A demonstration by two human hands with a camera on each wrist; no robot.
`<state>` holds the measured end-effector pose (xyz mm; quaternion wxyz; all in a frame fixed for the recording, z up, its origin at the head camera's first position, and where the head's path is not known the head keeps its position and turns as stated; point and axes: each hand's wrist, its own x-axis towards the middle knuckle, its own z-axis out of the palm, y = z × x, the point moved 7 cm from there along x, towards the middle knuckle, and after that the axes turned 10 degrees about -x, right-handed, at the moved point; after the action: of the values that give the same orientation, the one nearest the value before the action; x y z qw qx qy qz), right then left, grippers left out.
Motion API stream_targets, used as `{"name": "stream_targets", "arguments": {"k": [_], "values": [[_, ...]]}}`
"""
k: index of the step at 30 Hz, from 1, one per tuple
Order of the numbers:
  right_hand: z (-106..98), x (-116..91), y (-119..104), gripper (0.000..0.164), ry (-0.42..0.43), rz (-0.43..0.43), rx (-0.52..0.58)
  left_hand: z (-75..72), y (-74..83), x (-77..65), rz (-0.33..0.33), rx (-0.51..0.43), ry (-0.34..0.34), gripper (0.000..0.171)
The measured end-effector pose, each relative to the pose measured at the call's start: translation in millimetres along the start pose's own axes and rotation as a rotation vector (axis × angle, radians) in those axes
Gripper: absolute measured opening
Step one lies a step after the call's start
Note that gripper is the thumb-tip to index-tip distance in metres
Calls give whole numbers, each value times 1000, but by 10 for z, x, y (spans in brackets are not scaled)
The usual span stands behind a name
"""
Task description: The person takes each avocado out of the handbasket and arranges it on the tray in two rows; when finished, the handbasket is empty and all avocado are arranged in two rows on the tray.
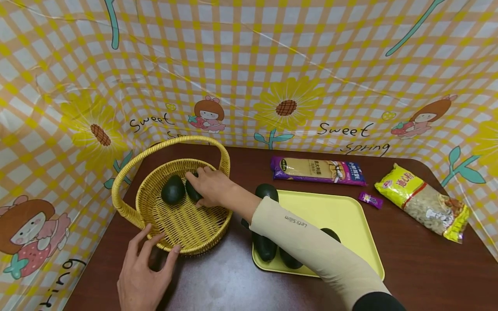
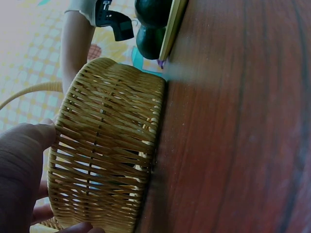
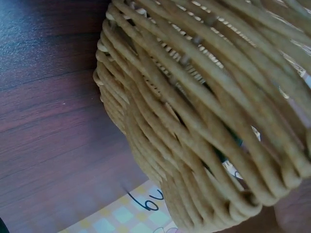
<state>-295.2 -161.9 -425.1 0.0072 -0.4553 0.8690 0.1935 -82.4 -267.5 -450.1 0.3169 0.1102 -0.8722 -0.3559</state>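
Observation:
A yellow woven basket (image 1: pixel 212 246) with a tall arched handle stands at the left of the table. Inside it, my right hand (image 1: pixel 212 188) grips a dark green avocado (image 1: pixel 192 190), partly hidden by the fingers. Another avocado (image 1: pixel 173 190) lies beside it on the basket floor. My left hand (image 1: pixel 144 272) is at the near left side of the basket, its spread fingers touching the rim near the handle's base. In the left wrist view the thumb (image 2: pixel 41 133) lies against the rim. The right wrist view shows mostly the basket's weave (image 3: pixel 194 111).
To the right, a yellow tray (image 1: pixel 350 224) carries several dark green avocados (image 1: pixel 266 248), partly covered by my right sleeve (image 1: pixel 311 242). Behind it lies a purple pasta packet (image 1: pixel 319 170). A small purple wrapper (image 1: pixel 370 200) and a yellow clear-windowed bag (image 1: pixel 424 203) lie further right.

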Motion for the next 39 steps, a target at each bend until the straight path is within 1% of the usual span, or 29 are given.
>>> {"name": "stream_targets", "arguments": {"k": [4,7,10,18,26,32,39], "values": [[16,-7,-6,91,-36,-4,-32,1,1,3,-4,-1,-2,43],[27,-13,-10,96,-59,-4,-30,0,-1,4,-8,-2,-5,43],[31,-17,-13,97,-63,-5,-18,-1,-3,1,-10,1,-7,43],[39,-34,2,98,-27,-6,-17,-1,3,9,-1,4,-3,43],[28,-79,-5,100,15,-18,28,-17,3,1,-7,15,0,43],[15,-118,13,101,19,-13,41,-18,18,11,11,10,2,43],[-34,-177,1,101,25,-25,48,-13,9,1,10,1,3,42]]}}
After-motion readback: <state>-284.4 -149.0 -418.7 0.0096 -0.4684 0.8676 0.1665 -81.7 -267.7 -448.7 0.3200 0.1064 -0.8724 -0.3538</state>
